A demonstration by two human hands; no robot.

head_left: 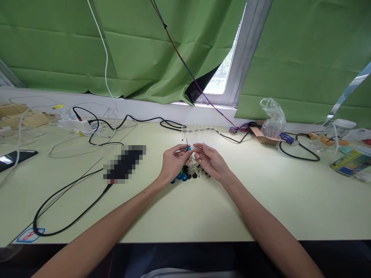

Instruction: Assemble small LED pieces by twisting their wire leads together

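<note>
Your left hand (174, 161) pinches a small blue part (188, 148) at its fingertips, held just above the table (261, 200); your right hand (210, 161) meets it, fingers pressed on the same part; a thin lead sticks up from it; more parts (185, 176) lie under your hands.

I have one view only, from a head-worn camera looking forward and down along both forearms. It faces the pale table (261, 200) squarely, with the green blinds (145, 50) and window frame (246, 46) beyond. The hands sit near, at frame centre (wide lens, edges bowed). No second view overlaps it.
</note>
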